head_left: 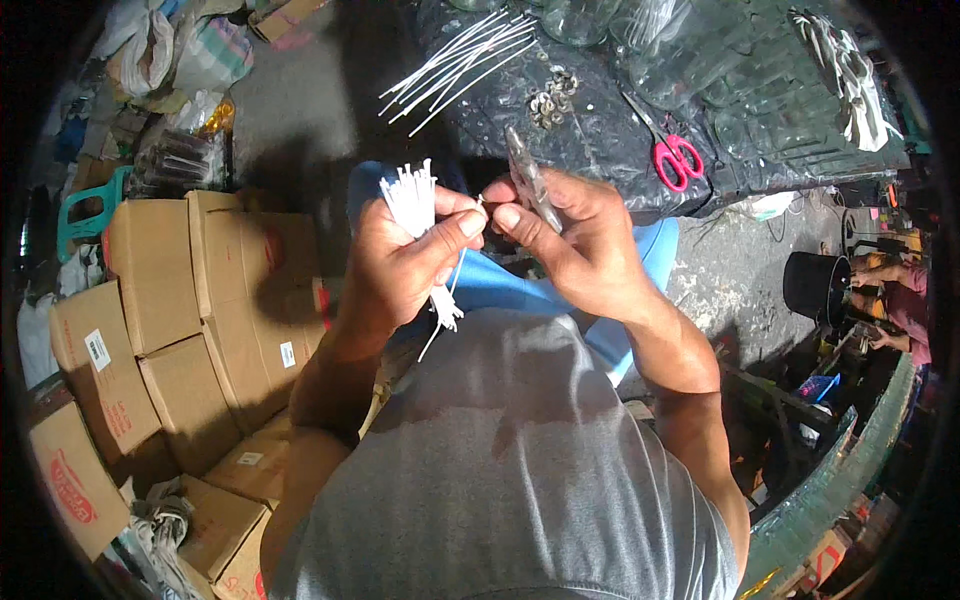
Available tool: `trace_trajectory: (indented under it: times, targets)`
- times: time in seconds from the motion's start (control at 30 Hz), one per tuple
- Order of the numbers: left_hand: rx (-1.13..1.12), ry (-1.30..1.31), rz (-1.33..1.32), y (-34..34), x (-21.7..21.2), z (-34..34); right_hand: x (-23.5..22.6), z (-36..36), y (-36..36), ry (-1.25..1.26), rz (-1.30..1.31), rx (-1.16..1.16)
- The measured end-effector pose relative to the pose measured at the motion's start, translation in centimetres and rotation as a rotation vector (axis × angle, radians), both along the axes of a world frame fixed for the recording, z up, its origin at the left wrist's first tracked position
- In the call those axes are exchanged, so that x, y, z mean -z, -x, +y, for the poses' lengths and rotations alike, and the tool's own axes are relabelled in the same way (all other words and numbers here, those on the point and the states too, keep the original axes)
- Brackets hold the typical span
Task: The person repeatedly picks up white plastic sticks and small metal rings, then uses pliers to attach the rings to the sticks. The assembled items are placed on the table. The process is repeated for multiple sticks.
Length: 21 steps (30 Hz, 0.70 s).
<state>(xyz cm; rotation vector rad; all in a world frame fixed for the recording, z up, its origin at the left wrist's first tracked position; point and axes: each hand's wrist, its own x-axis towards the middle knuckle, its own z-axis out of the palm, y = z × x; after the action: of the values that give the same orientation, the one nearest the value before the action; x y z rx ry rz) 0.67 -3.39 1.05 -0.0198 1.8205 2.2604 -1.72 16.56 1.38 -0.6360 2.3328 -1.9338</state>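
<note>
My left hand [385,265] is closed around a bundle of thin white cords [411,203], whose ends stick out above and below the fist. Between its thumb and forefinger, one separate white cord [457,272] is pinched, with its tail hanging down. My right hand [595,235] is closed on a greyish, shiny tool [538,185] that looks like pliers; its jaws point up and away. The right thumb and forefinger also meet near the pinched cord's tip, where a tiny piece is too small to make out.
Ahead, a black-covered table [590,150] bears loose white cords [465,65], small metal rings [553,98], pink-handled scissors [677,162] and many clear glass vessels [740,80]. Cardboard boxes [150,270] are stacked at left. At far right, another person [905,305] works beside a black bucket [815,287].
</note>
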Motion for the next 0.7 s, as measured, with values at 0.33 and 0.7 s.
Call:
trace_trajectory:
  times: [0.33, 0.7]
  targets:
    - [0.001, -0.079, 0.047, -0.6, -0.6, -0.6, -2.8, 4.6, -1.7, -0.575, -0.219, -0.158]
    - [0.076, 0.072, 0.066, -0.7, -0.5, -1.0, -0.2, 3.8, -2.9, -0.528, -0.133, -0.314]
